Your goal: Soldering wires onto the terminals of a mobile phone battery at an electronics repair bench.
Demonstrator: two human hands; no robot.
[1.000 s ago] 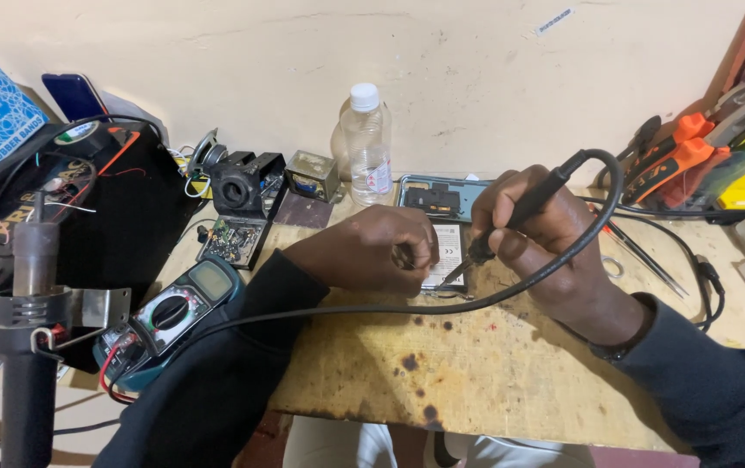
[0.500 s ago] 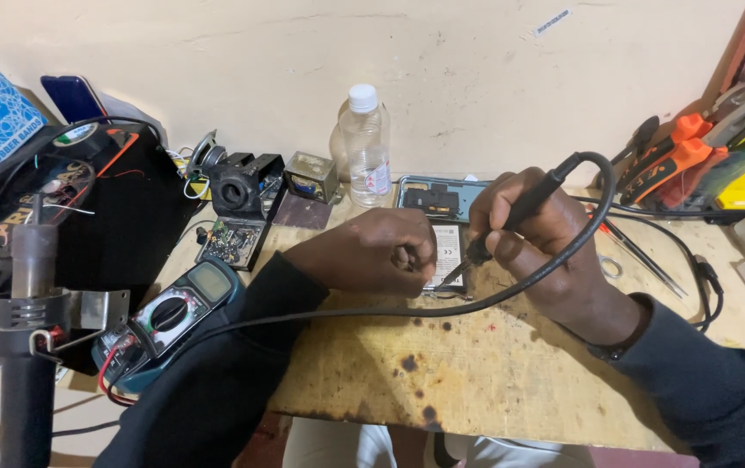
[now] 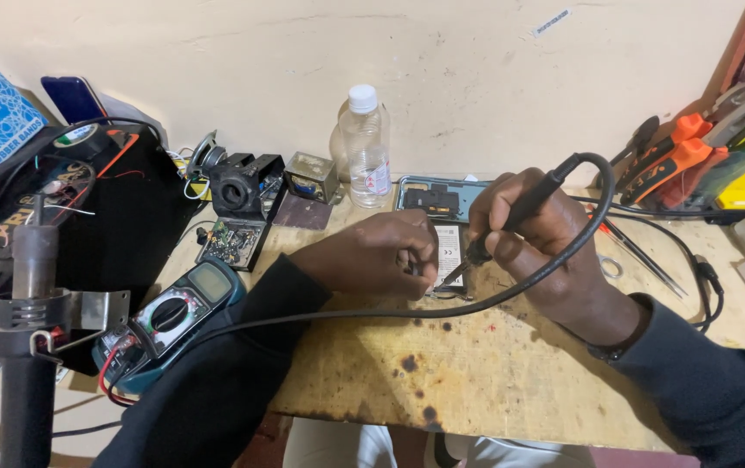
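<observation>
A soldering iron (image 3: 524, 208) is gripped by the right hand (image 3: 533, 230); the left hand (image 3: 372, 256), fingers curled, apparently steadies the opened phone (image 3: 442, 221) on the worktop (image 3: 494, 364), its lower part hidden.

A black corded soldering iron (image 3: 528, 206) crosses a yellowish wooden tabletop (image 3: 494, 364) speckled with dark stains; the teal handheld multimeter (image 3: 173, 316) trails red leads.

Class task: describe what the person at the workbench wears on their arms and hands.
Both arms wear long dark sleeves reaching the wrists. The left hand and right hand are bare, with no gloves. A dark band, perhaps a watch strap, shows at the right wrist beside the cuff.
</observation>
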